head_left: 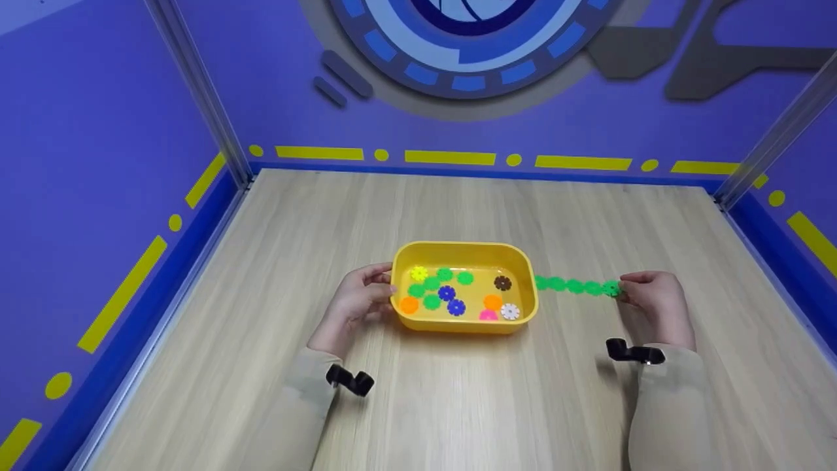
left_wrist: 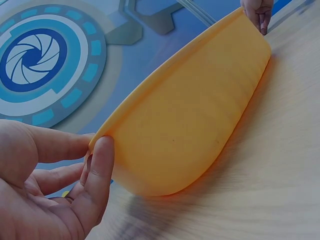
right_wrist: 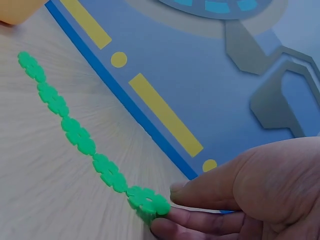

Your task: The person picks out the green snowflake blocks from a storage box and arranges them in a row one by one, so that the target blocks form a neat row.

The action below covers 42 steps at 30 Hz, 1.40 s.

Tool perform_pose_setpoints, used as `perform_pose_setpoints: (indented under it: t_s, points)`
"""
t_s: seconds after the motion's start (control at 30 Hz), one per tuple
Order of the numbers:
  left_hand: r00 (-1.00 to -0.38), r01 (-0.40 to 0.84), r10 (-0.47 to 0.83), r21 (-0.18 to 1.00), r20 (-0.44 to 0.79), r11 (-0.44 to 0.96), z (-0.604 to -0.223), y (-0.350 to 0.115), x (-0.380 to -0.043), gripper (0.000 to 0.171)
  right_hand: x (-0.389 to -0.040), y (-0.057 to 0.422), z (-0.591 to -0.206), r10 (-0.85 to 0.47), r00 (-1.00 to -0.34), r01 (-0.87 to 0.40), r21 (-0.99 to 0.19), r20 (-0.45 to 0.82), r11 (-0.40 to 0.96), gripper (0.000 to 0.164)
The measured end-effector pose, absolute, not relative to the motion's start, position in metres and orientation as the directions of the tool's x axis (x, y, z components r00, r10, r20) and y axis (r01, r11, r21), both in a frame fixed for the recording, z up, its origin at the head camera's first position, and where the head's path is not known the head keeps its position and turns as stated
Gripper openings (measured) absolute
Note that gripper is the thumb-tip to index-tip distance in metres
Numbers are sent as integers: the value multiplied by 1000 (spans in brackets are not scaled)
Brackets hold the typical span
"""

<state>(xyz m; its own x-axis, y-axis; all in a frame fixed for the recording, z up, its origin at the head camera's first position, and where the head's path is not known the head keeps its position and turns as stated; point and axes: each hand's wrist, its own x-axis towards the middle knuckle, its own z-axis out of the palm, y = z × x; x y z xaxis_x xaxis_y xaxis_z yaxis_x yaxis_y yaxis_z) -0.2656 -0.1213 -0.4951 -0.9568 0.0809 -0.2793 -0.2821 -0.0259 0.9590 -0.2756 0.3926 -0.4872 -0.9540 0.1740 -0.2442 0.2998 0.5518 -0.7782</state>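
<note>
My left hand (head_left: 359,294) grips the left end of a yellow plastic bin (head_left: 464,326), with the rim between thumb and fingers in the left wrist view. Inside lie loose snowflake building discs: several green ones, blue discs (head_left: 456,307), orange discs (head_left: 409,305), and a yellow (head_left: 419,273), a brown (head_left: 502,283), a white (head_left: 510,311) and a pink one (head_left: 488,315). To the right of the bin, my right hand (head_left: 656,304) pinches the near end of a chain of green snowflake discs (right_wrist: 79,135). The chain stretches leftward; its far tip is close to the bin.
The pale wooden tabletop (head_left: 471,399) surrounds the bin. Blue-purple panels (head_left: 98,163) with yellow markings stand along the left, back and right sides. Black wrist mounts (head_left: 634,352) sit on both sleeves.
</note>
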Motion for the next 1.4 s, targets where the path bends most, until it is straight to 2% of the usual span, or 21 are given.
perform_pose_setpoints:
  t_s: [0.67,1.03,1.4]
  points:
    - [-959,-276,70,961,-274,-30,-495,-121,-265,54,-275,390,-481,231,-950,306,-781,-211,545,48]
    - [-959,-273,84,961,-269,-35,-495,-121,-266,55,-280,380,-473,185,-963,265,-814,-196,517,50]
    - [-960,-268,86,963,-265,-27,-495,-121,-266,54,-280,362,-465,134,-985,167,-804,-110,571,48]
